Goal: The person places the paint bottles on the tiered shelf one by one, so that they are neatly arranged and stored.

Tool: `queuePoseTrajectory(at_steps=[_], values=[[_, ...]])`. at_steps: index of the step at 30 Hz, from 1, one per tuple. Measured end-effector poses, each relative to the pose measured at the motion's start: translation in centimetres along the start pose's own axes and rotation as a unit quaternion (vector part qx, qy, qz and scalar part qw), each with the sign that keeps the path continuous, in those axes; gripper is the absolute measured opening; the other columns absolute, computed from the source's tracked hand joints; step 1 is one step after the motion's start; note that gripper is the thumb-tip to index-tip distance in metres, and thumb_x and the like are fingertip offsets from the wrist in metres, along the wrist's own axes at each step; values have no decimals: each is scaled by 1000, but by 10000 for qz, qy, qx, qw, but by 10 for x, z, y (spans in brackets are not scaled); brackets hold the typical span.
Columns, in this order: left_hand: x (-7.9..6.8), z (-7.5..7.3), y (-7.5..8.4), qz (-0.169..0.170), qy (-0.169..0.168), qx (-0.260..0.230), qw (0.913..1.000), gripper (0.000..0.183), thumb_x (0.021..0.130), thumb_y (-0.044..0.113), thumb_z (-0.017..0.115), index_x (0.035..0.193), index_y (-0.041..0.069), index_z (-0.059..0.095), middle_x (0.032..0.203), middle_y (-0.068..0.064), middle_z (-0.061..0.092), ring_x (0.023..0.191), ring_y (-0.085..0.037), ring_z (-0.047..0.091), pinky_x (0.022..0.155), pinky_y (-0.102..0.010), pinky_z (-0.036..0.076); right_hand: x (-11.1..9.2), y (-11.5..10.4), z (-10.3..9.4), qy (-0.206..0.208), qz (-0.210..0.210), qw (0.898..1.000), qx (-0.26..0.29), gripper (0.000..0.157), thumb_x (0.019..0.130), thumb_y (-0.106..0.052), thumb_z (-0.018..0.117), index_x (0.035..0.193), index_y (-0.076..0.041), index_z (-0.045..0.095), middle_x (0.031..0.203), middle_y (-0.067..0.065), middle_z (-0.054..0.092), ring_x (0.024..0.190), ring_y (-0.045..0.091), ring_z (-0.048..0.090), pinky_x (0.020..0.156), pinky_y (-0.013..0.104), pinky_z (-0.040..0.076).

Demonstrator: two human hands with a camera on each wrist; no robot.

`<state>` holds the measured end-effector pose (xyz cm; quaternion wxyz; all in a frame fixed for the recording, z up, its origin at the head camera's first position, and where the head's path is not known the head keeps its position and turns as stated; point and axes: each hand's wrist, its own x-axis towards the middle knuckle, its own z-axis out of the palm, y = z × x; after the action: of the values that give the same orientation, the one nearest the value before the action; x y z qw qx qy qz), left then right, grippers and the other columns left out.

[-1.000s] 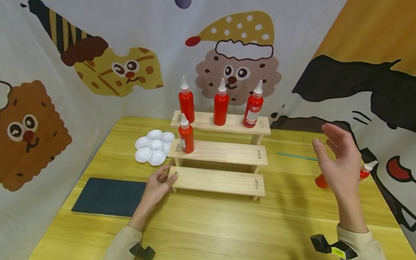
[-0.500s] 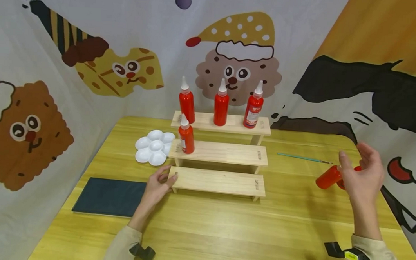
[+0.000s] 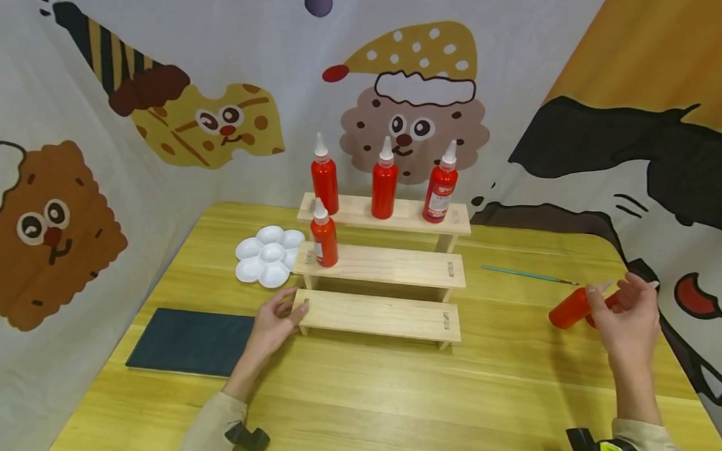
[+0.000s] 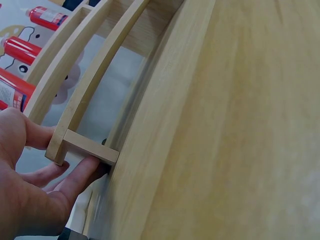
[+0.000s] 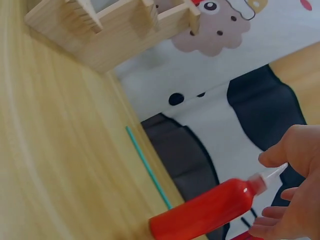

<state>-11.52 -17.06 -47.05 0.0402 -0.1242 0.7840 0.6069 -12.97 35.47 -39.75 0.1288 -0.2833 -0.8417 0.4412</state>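
My left hand grips the left end of the lowest step of a three-tier wooden rack, thumb on top and fingers against the leg in the left wrist view. Three red squeeze bottles with white nozzles stand on the top step, and another red bottle stands at the left of the middle step. At the far right my right hand is over two red bottles lying on the table. In the right wrist view its thumb and fingers are spread around the nozzle of the nearer bottle. The other bottle is mostly hidden.
A white flower-shaped palette lies left of the rack, touching or near it. A dark rectangular mat is at the front left. Behind the right side of the table lies a thin teal paintbrush. A printed cloth hangs around the table.
My right hand has moved right and down to the lying bottles, uncovering the paintbrush's tip and the nearer bottle. The left hand keeps its grip on the rack.
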Motion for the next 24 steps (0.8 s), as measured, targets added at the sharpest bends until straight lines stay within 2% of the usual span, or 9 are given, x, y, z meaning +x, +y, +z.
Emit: queuePoseTrajectory(at_steps=[3, 6, 9, 11, 14, 19, 22, 24], values=[[1, 0, -1, -33, 0, 0, 10000, 56, 97, 21, 71, 148, 7, 51, 140, -33, 56, 122, -44, 62, 82, -39, 62, 3, 7, 3, -137, 39, 9999, -88, 73, 99, -33, 61, 160, -17, 24, 162, 13, 36, 140, 26, 45, 116, 28, 40], [2, 1, -1, -43, -17, -11, 10000, 56, 97, 20, 70, 148, 7, 51, 142, -33, 54, 124, -45, 60, 82, -39, 62, 5, 15, 6, -156, -27, 9998, -138, 73, 98, -30, 64, 158, -10, 28, 145, 10, 51, 114, 8, 56, 96, 11, 46], [2, 0, -1, -39, -36, -35, 10000, 56, 97, 20, 70, 148, 8, 51, 142, -33, 54, 125, -45, 60, 83, -39, 62, 6, 23, 11, -182, -253, 9993, -214, 70, 97, -26, 66, 154, -3, 33, 128, 9, 55, 88, -9, 48, 73, 2, 40], [3, 0, -1, -34, -48, -41, 10000, 55, 97, 20, 70, 148, 8, 51, 142, -33, 54, 125, -45, 60, 84, -40, 62, 5, 27, 14, -243, -424, 9983, -316, 68, 97, -24, 66, 152, 3, 35, 124, 12, 57, 81, -13, 42, 66, 0, 36], [3, 1, -2, -25, -53, -43, 10000, 55, 97, 20, 70, 148, 9, 51, 141, -33, 55, 124, -44, 61, 85, -40, 62, 3, 33, 19, -308, -619, 9967, -435, 65, 97, -24, 64, 147, 8, 37, 131, 28, 54, 77, -11, 40, 61, 2, 36], [1, 0, -1, -11, -20, -33, 10000, 57, 97, 21, 71, 148, 7, 51, 139, -33, 56, 120, -43, 63, 83, -40, 62, 1, 38, 26, -326, -681, 9962, -428, 60, 97, -22, 65, 143, 7, 41, 128, 32, 59, 81, -9, 44, 64, 5, 36], [0, 0, 0, -16, -10, -36, 10000, 57, 97, 21, 71, 148, 7, 51, 139, -34, 56, 119, -43, 64, 83, -41, 62, 0, 40, 31, -471, -634, 9958, -466, 61, 97, -22, 64, 144, 9, 39, 133, 36, 58, 94, 8, 60, 67, 4, 35], [0, 0, 0, 6, -24, -55, 10000, 57, 97, 20, 70, 148, 7, 51, 139, -34, 56, 119, -43, 64, 84, -42, 62, -1, 43, 35, -583, -638, 9953, -431, 62, 98, -21, 63, 144, 11, 37, 135, 38, 54, 109, 31, 63, 65, 4, 35]])
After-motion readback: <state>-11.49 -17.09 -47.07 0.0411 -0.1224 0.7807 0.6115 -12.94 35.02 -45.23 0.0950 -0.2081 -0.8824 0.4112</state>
